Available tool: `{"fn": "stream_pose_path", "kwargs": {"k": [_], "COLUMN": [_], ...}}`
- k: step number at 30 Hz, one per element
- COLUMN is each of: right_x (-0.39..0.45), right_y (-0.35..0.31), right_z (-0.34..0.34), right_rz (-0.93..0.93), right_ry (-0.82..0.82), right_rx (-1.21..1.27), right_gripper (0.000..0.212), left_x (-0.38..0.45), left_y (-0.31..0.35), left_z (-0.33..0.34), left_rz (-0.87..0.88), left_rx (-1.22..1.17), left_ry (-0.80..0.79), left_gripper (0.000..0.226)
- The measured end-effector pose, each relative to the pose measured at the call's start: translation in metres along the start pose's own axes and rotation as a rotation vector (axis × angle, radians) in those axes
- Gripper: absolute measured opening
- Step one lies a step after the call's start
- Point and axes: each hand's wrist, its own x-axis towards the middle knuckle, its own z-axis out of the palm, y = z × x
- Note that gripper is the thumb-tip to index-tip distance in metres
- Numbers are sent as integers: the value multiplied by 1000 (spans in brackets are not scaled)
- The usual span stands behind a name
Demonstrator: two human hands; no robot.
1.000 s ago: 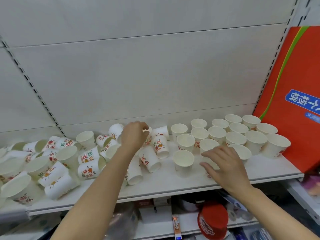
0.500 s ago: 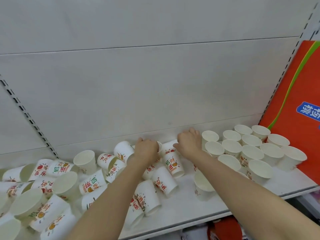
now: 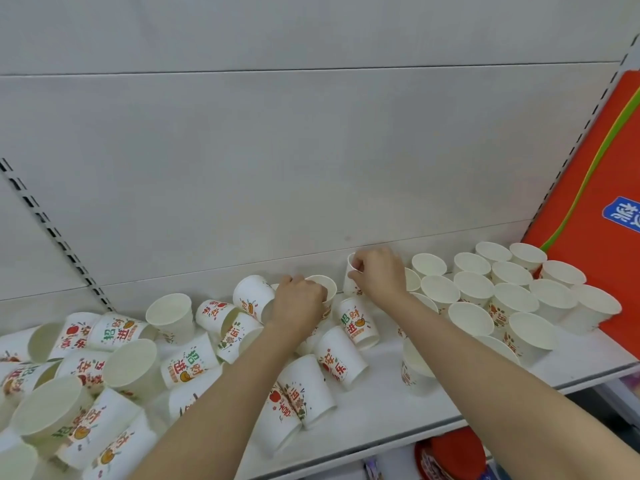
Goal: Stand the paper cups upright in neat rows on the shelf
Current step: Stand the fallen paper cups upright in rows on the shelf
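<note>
Fingers of the right hand pinch the rim of an upright cup at the far edge of the shelf, just left of the standing rows; the left hand curls round another cup beside it. Tumbled cups lie mostly to the left, nearer the left hand (long axes pointing every way). Both forearms hide several cups, so the left grip is hard to make out.

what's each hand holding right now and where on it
Left hand grips a paper cup at its rim; right hand pinches another cup by its rim.
</note>
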Motion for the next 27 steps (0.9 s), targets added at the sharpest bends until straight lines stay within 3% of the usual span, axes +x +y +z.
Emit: {"fn": "stream_pose_path", "kwargs": {"k": [3, 8, 13, 17, 20, 22, 27], "right_x": [-2, -6, -25, -46, -49, -48, -55], "right_y": [6, 20, 17, 0, -5, -4, 2], "right_z": [-1, 2, -13, -12, -3, -2, -21], "right_rz": [-156, -169, -159, -226, -197, -140, -25], "right_ry": [-46, -150, 23, -378, -433, -425, -325], "right_rx": [-57, -33, 267, -7, -116, -74, 106], "right_gripper": [6, 19, 22, 38, 45, 43, 9], "left_x": [6, 1, -17, -29, -34, -40, -46], "left_y": [5, -8, -44, -38, -11, 5, 20], "left_z": [3, -8, -31, -38, -38, -35, -26], "left_rz": [-24, 0, -108, -85, 1, 16, 16], "left_rx": [-63, -201, -219, -261, -284, -248, -250], "left_ry": [12, 69, 126, 100, 38, -18, -107], "left_gripper": [17, 31, 27, 28, 33, 38, 45]}}
